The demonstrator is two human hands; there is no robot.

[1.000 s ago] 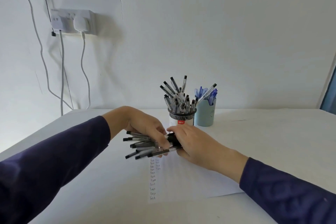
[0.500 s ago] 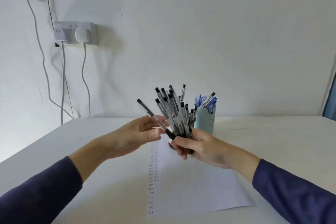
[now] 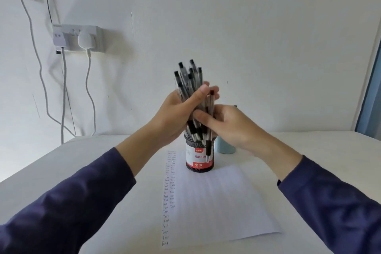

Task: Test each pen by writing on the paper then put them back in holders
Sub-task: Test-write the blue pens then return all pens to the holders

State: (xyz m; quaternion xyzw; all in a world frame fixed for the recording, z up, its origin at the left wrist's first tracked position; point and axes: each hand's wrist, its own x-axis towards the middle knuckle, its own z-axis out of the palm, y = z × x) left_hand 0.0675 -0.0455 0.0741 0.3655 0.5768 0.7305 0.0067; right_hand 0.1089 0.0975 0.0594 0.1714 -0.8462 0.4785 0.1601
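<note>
While the left hand (image 3: pixel 175 117) and right hand (image 3: pixel 231 128) both clasp a bundle of clear, black-capped plastic pens (image 3: pixel 188 80) at the mouth of the black mesh holder (image 3: pixel 199 156) on the white worktop (image 3: pixel 309 150), gathering stray tips inside its rim before release seems wise.

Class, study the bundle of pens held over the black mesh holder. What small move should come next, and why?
Probably the right hand should tuck the stray pen inside the rim. It and the left hand hold the bundle of pens, tips in the black mesh holder, but that one pen hangs outside its wall.
</note>
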